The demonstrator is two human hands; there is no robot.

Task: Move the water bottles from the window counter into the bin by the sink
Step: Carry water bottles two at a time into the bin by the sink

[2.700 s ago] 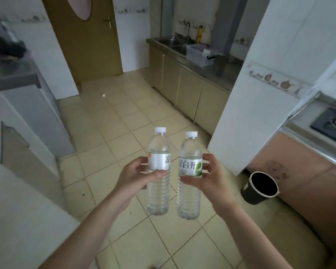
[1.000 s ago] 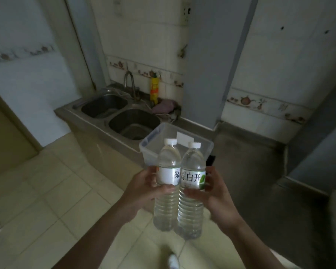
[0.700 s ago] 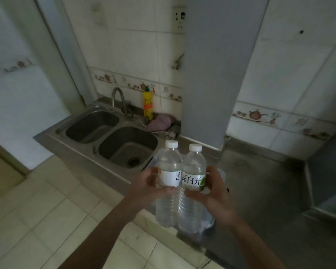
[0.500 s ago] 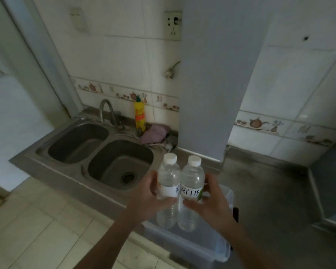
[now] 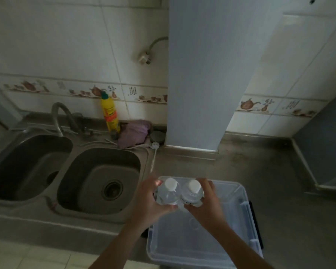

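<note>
Since half a second ago both clear, white-capped bottles have sunk into the bin: left hand grips the left bottle, right hand the right bottle, sink at nine o'clock.

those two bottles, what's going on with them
A person holds two water bottles upright and side by side over a clear plastic bin on the counter to the right of the sink. The left hand grips the left bottle and the right hand grips the right bottle. Neither is let go yet.
</note>
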